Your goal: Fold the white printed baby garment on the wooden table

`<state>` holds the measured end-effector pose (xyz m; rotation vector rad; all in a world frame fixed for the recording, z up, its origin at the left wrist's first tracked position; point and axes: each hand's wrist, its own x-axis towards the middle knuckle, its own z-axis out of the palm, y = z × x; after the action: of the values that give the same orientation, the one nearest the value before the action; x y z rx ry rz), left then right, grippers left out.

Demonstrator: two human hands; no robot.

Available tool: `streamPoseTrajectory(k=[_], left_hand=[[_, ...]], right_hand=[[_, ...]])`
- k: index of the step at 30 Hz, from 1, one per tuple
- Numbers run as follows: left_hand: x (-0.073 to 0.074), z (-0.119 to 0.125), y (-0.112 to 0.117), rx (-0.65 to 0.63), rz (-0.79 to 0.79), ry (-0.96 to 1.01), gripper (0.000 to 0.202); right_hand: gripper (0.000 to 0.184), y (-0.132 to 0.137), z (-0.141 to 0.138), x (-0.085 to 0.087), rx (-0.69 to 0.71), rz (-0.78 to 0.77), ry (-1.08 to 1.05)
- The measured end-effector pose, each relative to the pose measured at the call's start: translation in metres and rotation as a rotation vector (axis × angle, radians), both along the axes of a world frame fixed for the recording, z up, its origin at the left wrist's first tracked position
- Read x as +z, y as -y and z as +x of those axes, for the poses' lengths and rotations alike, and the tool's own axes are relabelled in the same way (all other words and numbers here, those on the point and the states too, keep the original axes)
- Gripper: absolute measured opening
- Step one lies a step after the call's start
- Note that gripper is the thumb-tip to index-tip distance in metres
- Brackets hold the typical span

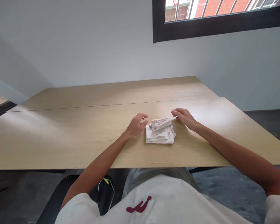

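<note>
1 folded wht cloth bundle (159, 136) w/ rolled top, on woodgrain surface (72, 137); l fingers (143, 115) & r fingers (176, 112) curved, released.

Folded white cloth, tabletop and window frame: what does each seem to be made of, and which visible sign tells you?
Folded white cloth: soft, matte fabric, possibly cotton; it creases and stacks in layers.
Tabletop: wood or wood-look laminate; pale, fine grain with a soft sheen.
Window frame: perhaps painted metal or plastic; uniformly dark, straight-edged, so it stays open.
</note>
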<state>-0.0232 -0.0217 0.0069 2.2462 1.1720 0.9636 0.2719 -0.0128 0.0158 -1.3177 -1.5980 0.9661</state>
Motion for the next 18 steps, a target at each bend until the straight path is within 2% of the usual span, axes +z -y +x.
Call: streamPoseTrajectory(k=[3, 6, 8, 12, 18], left_hand=[[-0.003, -0.003, -0.001, -0.119, -0.035, -0.050, 0.024], [0.003, 0.003, 0.007, -0.266, -0.021, -0.132, 0.025], [0.008, 0.007, 0.014, -0.301, 0.005, -0.168, 0.024], [0.013, 0.010, 0.020, -0.323, 0.039, -0.174, 0.021], [0.008, 0.010, 0.020, -0.365, 0.020, -0.082, 0.023]], right_hand=[[0.027, 0.001, 0.000, -0.004, 0.113, 0.247, 0.147], [0.018, 0.013, -0.007, -0.001, 0.286, 0.518, 0.226], [0.018, 0.021, -0.012, 0.002, 0.394, 0.616, 0.255], [0.017, 0.033, -0.016, 0.006, 0.550, 0.662, 0.334], [0.027, 0.045, -0.024, 0.002, 0.513, 0.695, 0.579]])
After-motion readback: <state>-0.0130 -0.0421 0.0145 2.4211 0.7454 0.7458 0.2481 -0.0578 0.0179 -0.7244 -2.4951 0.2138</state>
